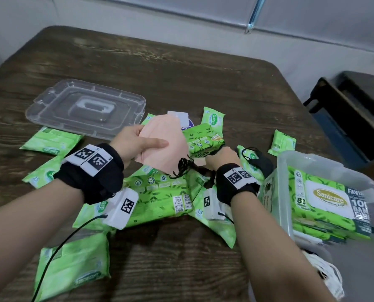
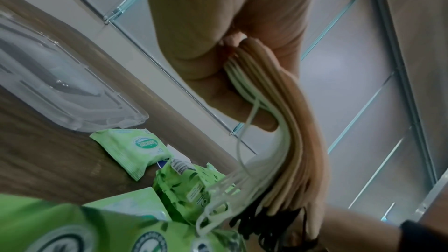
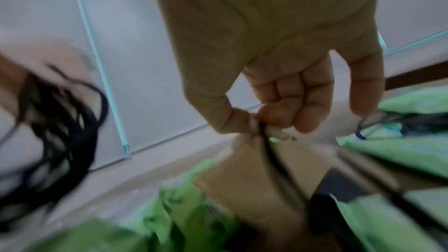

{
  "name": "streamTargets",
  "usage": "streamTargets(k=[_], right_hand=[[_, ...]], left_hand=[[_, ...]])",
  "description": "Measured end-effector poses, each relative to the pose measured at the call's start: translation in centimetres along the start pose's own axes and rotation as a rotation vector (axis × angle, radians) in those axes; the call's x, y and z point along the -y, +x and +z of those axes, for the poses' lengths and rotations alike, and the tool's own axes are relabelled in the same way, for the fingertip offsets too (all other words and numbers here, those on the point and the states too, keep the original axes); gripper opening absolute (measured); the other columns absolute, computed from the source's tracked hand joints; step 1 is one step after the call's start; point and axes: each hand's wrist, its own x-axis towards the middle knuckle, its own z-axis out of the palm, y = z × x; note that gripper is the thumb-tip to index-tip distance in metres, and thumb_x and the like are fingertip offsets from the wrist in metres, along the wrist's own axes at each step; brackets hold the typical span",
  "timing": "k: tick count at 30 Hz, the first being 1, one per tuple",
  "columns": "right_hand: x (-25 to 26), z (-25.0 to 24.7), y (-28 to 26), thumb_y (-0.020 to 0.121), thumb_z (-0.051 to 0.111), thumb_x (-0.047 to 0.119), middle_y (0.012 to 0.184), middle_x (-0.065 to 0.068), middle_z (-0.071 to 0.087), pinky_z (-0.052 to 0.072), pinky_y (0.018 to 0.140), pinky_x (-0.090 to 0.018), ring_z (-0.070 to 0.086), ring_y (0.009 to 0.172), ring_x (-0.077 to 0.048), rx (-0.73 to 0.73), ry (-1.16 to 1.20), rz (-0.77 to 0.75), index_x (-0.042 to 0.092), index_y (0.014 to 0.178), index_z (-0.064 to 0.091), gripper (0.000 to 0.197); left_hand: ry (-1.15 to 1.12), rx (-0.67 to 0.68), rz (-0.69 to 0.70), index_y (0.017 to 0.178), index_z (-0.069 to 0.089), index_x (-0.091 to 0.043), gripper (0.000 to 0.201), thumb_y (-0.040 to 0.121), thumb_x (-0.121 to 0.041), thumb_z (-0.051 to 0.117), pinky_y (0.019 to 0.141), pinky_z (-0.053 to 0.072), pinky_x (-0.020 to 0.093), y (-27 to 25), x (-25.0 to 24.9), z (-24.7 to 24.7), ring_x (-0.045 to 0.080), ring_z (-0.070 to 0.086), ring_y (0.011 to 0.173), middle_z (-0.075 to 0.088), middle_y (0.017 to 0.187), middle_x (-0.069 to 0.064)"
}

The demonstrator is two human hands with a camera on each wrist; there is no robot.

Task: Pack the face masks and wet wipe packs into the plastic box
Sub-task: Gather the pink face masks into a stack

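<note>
My left hand [image 1: 136,144] grips a stack of pink face masks [image 1: 162,147], my right hand [image 1: 222,158] pinches another mask's black ear loop [image 3: 269,145]; the plastic box [image 1: 284,162] holds large wipe packs [image 1: 325,199], while many small packs [image 1: 51,141] remain on the counter [image 1: 181,68].

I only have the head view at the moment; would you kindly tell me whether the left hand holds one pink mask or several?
Observer: Several. The left wrist view shows the left hand gripping a stack of masks, peach and white, edge on.
Operator: Thank you. What are the right hand's fingers doing?
Observer: The right wrist view shows the right hand pinching a black ear loop between thumb and fingertips.
Operator: Where does it lead?
Observer: Down across a tan mask lying just below.
</note>
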Motion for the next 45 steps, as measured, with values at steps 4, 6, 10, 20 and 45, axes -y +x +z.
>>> streamTargets(k=[4, 6, 10, 20, 45], right_hand=[[0.8, -3.1, -4.2, 0.077, 0.057, 0.029, 0.077, -0.006, 0.054, 0.035, 0.059, -0.027, 0.051, 0.075, -0.026, 0.049, 0.307, -0.071, 0.011, 0.066, 0.048, 0.023], [0.6, -4.3, -6.6, 0.064, 0.052, 0.032, 0.059, -0.001, 0.042, 0.028, 0.053, -0.028, 0.041, 0.061, -0.023, 0.118, 0.532, -0.101, 0.015, 0.057, 0.039, 0.023], [-1.1, -5.4, -10.0, 0.068, 0.046, 0.018, 0.046, 0.005, 0.022, 0.029, 0.046, -0.019, 0.022, 0.040, -0.011, 0.290, 1.073, -0.110, 0.021, 0.056, 0.024, 0.025], [-1.5, -4.7, -15.5, 0.077, 0.048, 0.000, 0.067, -0.011, 0.044, 0.050, 0.042, -0.029, 0.045, 0.051, -0.023, 0.367, 1.072, -0.119, -0.001, 0.093, 0.047, 0.016], [0.5, -1.0, -20.5, 0.099, 0.029, 0.003, 0.056, -0.003, 0.034, 0.016, 0.026, -0.009, 0.024, 0.025, 0.001, 0.627, 0.921, -0.070, 0.011, 0.075, 0.040, 0.027]], left_hand=[[-0.078, 0.003, -0.013, 0.109, 0.062, -0.001, 0.039, 0.072, 0.005, 0.070, 0.055, 0.058, 0.035, -3.3, -0.1, -0.3, 0.021, 0.069, 0.063, 0.069, 0.096, 0.019], [-0.100, 0.007, -0.004, 0.107, 0.062, -0.003, 0.034, 0.076, 0.008, 0.066, 0.048, 0.056, 0.033, -5.0, -0.5, -0.4, 0.020, 0.069, 0.059, 0.071, 0.083, 0.013], [-0.038, -0.052, 0.068, 0.106, 0.058, -0.009, 0.032, 0.079, 0.005, 0.067, 0.037, 0.047, 0.022, -7.9, -1.4, -0.5, 0.010, 0.064, 0.047, 0.065, 0.083, 0.010], [0.203, -0.165, 0.289, 0.113, 0.046, -0.038, 0.064, 0.068, -0.010, 0.082, 0.085, 0.052, 0.050, -11.7, -0.3, 0.1, 0.029, 0.062, 0.099, 0.061, 0.113, 0.007], [0.672, 0.231, 0.909, 0.100, 0.065, -0.043, 0.043, 0.061, -0.059, 0.067, 0.080, 0.042, 0.007, -13.3, 1.4, -0.4, -0.010, 0.056, 0.092, 0.062, 0.093, -0.014]])
